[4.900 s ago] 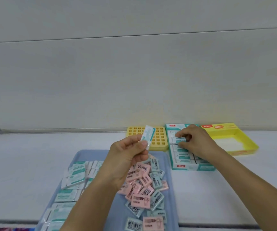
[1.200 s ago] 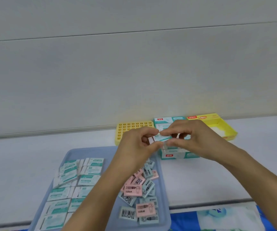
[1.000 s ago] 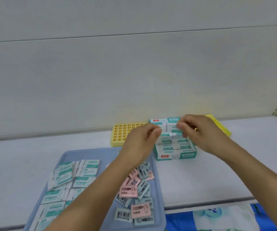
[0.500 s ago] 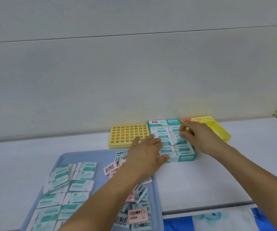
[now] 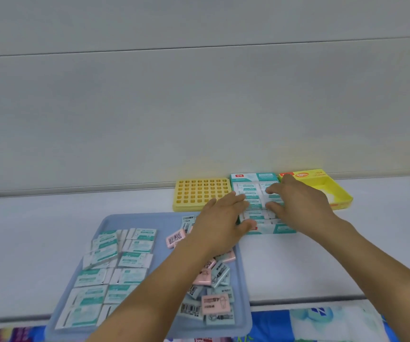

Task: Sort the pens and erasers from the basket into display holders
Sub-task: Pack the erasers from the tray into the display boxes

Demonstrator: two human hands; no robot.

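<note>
The right hand (image 5: pixel 302 203) is hovering low over the teal display box (image 5: pixel 270 228), fingers (image 5: pixel 273 191) loosely spread and holding nothing I can make out, probably seating the white erasers (image 5: pixel 250 193) into rows. The left hand (image 5: pixel 221 223) is lying flat and empty-looking against the box's near corner, likely bracing it. Loose erasers are waiting in the blue tray (image 5: pixel 134 218) on the surface.

I count one blue tray (image 5: pixel 115 219), three display holders (yellow grid (image 5: pixel 200 193), teal box (image 5: pixel 254 176), yellow box (image 5: pixel 332 186)).
</note>
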